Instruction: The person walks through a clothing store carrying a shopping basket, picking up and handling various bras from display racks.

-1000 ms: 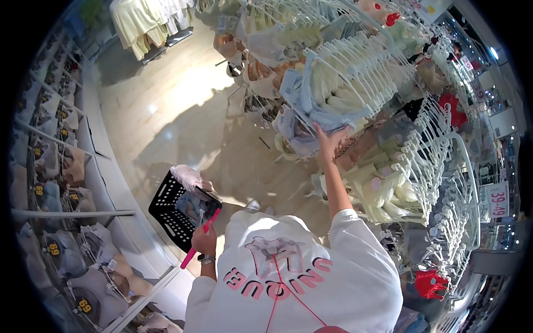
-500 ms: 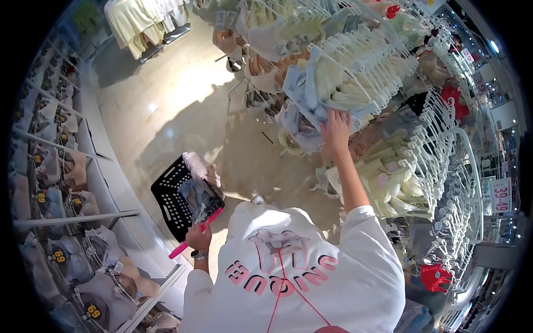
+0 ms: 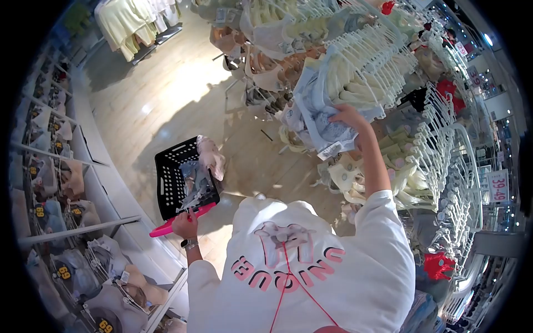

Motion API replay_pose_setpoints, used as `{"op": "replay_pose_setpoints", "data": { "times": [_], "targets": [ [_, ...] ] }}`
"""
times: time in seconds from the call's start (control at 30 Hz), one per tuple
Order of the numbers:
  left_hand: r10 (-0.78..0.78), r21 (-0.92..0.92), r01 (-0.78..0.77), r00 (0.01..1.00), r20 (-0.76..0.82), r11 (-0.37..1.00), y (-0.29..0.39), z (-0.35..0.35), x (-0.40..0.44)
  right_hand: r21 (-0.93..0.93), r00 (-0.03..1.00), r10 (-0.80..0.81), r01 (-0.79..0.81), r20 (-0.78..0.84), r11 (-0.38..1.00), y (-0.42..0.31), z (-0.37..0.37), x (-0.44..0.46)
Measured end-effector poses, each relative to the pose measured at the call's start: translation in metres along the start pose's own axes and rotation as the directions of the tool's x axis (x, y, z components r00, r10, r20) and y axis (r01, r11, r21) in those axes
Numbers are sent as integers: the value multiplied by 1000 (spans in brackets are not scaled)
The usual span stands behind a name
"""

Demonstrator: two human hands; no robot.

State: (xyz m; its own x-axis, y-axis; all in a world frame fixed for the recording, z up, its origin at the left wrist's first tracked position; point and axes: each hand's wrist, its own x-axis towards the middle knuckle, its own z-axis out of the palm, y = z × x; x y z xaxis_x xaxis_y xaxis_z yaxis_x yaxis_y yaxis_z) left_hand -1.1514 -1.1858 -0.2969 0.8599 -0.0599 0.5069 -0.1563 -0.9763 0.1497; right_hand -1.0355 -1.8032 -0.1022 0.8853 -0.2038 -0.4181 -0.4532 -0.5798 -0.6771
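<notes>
My left hand point(image 3: 185, 224) is closed round the pink handle point(image 3: 161, 228) of a black perforated basket point(image 3: 168, 188). Blue-grey garments point(image 3: 194, 180) lie inside the basket, and a pale pink garment point(image 3: 210, 157) hangs over its far right edge. On the right, my right hand point(image 3: 352, 117) is closed on a light blue bra point(image 3: 322, 119) with a white tag point(image 3: 331, 150). The bra hangs at the near end of a row of pale yellow bras point(image 3: 361, 72) on white hangers. My right fingertips are partly hidden by the cloth.
Shelves of bras with yellow number tags point(image 3: 64, 271) run along the left. Racks of pale garments point(image 3: 405, 172) crowd the right, with a red item point(image 3: 438, 266) and a price sign point(image 3: 497, 186). A clothes stand point(image 3: 125, 25) is at the upper left, beyond the floor point(image 3: 166, 94).
My right hand has moved up and right, and the blue bra now hangs turned more toward the camera with its tag showing. The basket and my left hand have shifted up and turned.
</notes>
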Motion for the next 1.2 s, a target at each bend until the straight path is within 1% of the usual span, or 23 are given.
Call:
{"op": "replay_pose_setpoints", "data": {
  "times": [0.07,0.1,0.17,0.27,0.3,0.37,0.47,0.57,0.67,0.77,0.87,0.9,0.93,0.97,1.0,1.07,1.13,1.17,1.2],
  "targets": [
    [10,8,-10,1000,27,1000,-12,8,13,221,995,-12,-9,95,975,-6,-1,-8],
    [18,12,-18,999,40,1000,-17,12,20,256,995,-19,-6,97,967,-13,0,-15],
    [61,10,-61,998,11,998,-23,23,36,326,995,-33,-1,98,945,-25,3,-25],
    [85,16,-85,996,-39,996,-24,36,63,415,990,-21,-40,141,909,-18,8,-23],
    [85,21,-84,995,-55,996,-24,40,71,413,990,-23,-37,139,910,-21,12,-27],
    [96,35,-96,995,14,995,-26,45,88,405,990,-28,-31,140,914,-29,13,-35],
    [122,21,-123,992,18,992,-31,60,109,372,995,31,-63,93,926,-48,15,-51],
    [148,0,-148,989,2,989,-34,78,133,277,999,24,-35,43,960,-61,11,-62],
    [169,-5,-169,986,2,986,-33,87,150,273,998,43,-57,55,960,-46,7,-51],
    [184,2,-184,982,-33,983,-30,100,167,418,993,12,-61,119,907,-48,4,-51],
    [175,21,-174,984,-43,985,-21,111,174,361,996,-7,-25,87,932,-57,3,-58],
    [171,27,-171,985,-32,985,-18,114,175,194,997,-59,48,50,980,-44,3,-50],
    [170,36,-169,985,-26,985,-15,116,179,21,992,-123,122,21,992,-25,6,-33],
    [170,47,-169,985,-29,985,-13,119,188,-154,980,-197,194,-4,969,-12,8,-18],
    [134,64,-136,990,32,989,-11,119,191,-249,987,-157,140,-47,958,-9,12,-12],
    [127,78,-125,992,-16,989,-13,129,194,-428,983,-76,-2,-166,904,-9,24,-10],
    [113,63,-110,992,-50,992,-8,139,195,-573,939,-163,-44,-304,818,21,39,11],
    [99,51,-96,993,-61,994,-5,143,196,-665,919,-213,-69,-333,743,24,43,14],
    [81,84,-77,996,-46,993,0,141,196,-745,898,-263,-98,-351,660,22,46,12]
  ]
}}
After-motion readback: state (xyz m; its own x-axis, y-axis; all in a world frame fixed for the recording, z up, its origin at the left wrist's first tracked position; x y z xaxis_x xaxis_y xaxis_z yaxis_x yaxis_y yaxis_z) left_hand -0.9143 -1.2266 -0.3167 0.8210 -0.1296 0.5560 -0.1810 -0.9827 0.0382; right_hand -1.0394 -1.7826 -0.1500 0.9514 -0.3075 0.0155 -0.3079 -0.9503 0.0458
